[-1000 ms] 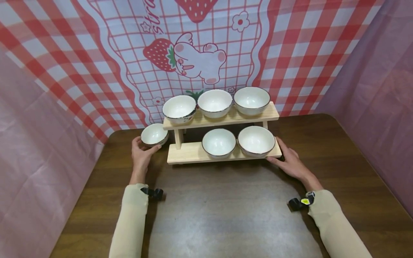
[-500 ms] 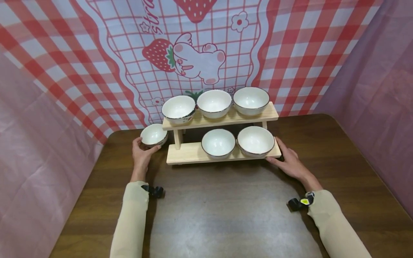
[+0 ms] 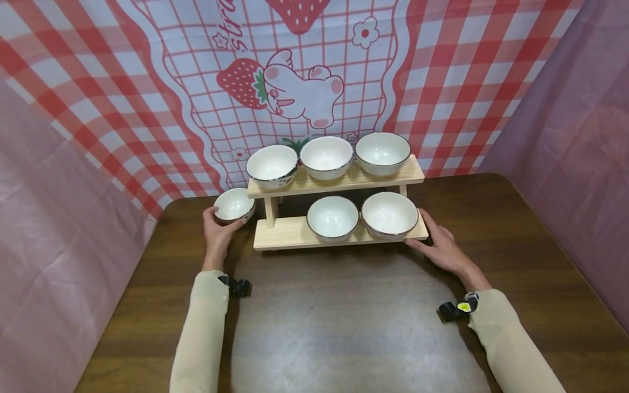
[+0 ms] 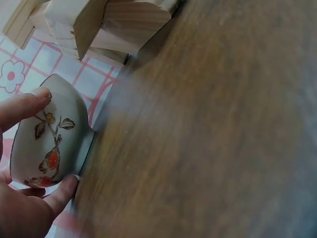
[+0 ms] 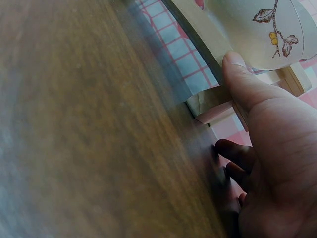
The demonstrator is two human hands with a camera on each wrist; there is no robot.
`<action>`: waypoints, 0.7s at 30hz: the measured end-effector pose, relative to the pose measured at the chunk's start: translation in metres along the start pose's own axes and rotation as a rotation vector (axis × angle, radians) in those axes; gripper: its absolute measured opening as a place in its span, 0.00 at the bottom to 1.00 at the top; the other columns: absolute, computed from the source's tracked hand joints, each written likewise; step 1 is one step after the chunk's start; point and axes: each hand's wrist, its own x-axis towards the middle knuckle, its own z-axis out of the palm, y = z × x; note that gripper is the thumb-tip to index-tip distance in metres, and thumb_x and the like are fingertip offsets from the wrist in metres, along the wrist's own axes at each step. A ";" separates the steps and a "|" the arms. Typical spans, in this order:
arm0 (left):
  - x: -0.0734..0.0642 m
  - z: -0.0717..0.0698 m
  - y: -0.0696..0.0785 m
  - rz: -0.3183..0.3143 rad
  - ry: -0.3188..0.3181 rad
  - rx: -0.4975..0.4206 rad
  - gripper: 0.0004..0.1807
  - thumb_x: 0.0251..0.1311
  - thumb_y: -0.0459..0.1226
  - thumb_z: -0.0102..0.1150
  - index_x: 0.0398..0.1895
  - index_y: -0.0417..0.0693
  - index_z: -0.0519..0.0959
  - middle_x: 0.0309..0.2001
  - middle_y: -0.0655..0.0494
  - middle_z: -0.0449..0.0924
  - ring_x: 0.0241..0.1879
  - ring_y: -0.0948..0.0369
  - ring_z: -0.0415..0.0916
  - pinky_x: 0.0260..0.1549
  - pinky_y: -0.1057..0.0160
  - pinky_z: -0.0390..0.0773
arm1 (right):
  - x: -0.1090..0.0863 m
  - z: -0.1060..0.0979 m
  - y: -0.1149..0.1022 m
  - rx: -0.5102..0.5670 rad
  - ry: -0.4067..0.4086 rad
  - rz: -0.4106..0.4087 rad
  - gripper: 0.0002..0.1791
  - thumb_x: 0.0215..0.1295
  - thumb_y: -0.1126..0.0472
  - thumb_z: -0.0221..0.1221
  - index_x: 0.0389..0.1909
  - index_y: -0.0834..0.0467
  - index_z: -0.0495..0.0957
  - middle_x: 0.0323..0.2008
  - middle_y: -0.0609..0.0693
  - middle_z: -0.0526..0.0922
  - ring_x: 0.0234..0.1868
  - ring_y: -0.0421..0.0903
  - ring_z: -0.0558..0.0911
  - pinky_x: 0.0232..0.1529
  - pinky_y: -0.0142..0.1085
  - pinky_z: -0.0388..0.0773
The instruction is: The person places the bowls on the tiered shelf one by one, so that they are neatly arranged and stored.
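Note:
My left hand (image 3: pixel 216 237) grips a small white bowl (image 3: pixel 235 206) with a dark rim, at the left of a two-tier wooden display stand (image 3: pixel 280 233). In the left wrist view, thumb and fingers span the bowl (image 4: pixel 59 129), which has a painted leafy sprig with orange-red spots; its foot is at the tabletop. My right hand (image 3: pixel 442 245) holds the right end of the stand's lower board, thumb along the front edge. Beside that thumb (image 5: pixel 235 67) is a white bowl (image 5: pixel 247 34) with a leaf pattern. Another bowl (image 3: pixel 333 218) sits left of it on the lower board.
Three white bowls stand on the upper board: left (image 3: pixel 272 164), middle (image 3: pixel 327 155) and right (image 3: pixel 383 150). The left part of the lower board is bare. A red-and-white checked cloth (image 3: pixel 457 82) hangs right behind the brown wooden table (image 3: pixel 344 316).
My left hand and forearm have shifted very slightly, still gripping the bowl, which stays in about the same place. The right hand and the stand have not visibly moved.

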 end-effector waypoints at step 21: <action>0.001 0.002 -0.004 0.004 0.066 0.023 0.41 0.41 0.30 0.78 0.59 0.37 0.65 0.69 0.40 0.69 0.69 0.49 0.64 0.70 0.50 0.65 | 0.000 -0.001 -0.001 -0.001 -0.016 0.000 0.51 0.67 0.49 0.62 0.80 0.59 0.43 0.78 0.66 0.54 0.74 0.67 0.59 0.70 0.66 0.47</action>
